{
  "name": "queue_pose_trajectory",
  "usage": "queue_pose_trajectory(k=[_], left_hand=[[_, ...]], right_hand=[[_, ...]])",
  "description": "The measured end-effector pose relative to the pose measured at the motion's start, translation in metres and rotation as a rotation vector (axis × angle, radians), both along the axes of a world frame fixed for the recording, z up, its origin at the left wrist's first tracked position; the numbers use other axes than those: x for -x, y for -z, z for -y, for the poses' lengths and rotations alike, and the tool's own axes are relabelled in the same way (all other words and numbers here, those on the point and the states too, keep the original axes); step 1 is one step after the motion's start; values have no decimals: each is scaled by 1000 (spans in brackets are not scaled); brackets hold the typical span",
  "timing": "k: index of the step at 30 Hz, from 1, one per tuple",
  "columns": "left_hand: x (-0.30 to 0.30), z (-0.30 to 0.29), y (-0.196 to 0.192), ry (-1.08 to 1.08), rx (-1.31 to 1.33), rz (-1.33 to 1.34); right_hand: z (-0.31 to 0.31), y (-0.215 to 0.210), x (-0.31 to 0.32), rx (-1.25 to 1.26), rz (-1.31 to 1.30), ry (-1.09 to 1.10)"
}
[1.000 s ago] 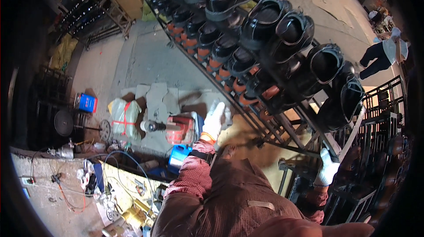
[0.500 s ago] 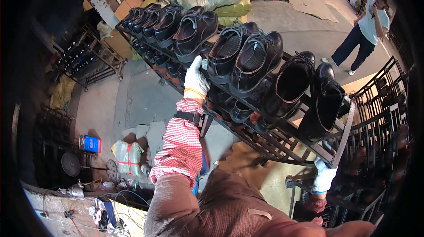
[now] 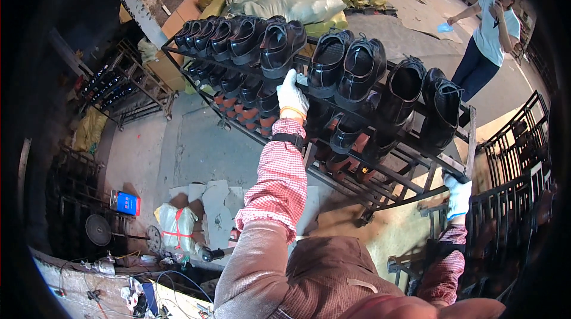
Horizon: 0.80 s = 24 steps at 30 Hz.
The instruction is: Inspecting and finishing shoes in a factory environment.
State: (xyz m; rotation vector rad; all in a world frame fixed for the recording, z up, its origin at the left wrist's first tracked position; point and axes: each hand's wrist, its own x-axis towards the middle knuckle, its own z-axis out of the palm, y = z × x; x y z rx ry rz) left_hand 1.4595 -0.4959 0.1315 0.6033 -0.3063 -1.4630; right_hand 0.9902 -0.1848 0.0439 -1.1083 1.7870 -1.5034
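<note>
A black metal shoe rack [image 3: 471,140] stretches across in front of me, with black leather shoes on its tiers. My left hand [image 3: 292,94], in a white knit glove, is closed around the upper tier's near rail, between a black shoe [image 3: 278,51] and a pair whose nearer shoe [image 3: 327,63] stands to its right. My right hand [image 3: 457,194], gloved too, grips the rack's near right corner, below the last black shoe [image 3: 441,108]. More shoes [image 3: 348,133] fill the lower tier, partly hidden by the upper rails. Some fingers of both hands are hidden behind the frame.
A person [image 3: 491,39] in a white top stands beyond the rack at right. Stacked sacks [image 3: 291,3] lie behind it. More metal racks [image 3: 517,158] stand close on my right. At left are a blue can [image 3: 125,202] and a bundle with red ties [image 3: 177,225].
The rack and both hands appear turned and shifted in view, my right hand higher and further right. Both hands keep their hold. The person has stretched out an arm with a light-blue item.
</note>
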Motion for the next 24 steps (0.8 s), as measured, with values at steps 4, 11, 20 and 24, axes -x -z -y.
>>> queue_pose_trajectory(k=[4, 11, 20, 24], left_hand=[[-7, -6, 1, 23, 54, 34], [4, -20, 4, -96, 109, 44], [11, -2, 3, 45, 163, 71], [6, 23, 27, 228, 386, 194]], right_hand=[[10, 19, 25, 40, 105, -27], [18, -24, 6, 94, -95, 30], [52, -51, 8, -45, -219, 214], [20, -56, -38, -248, -717, 491]])
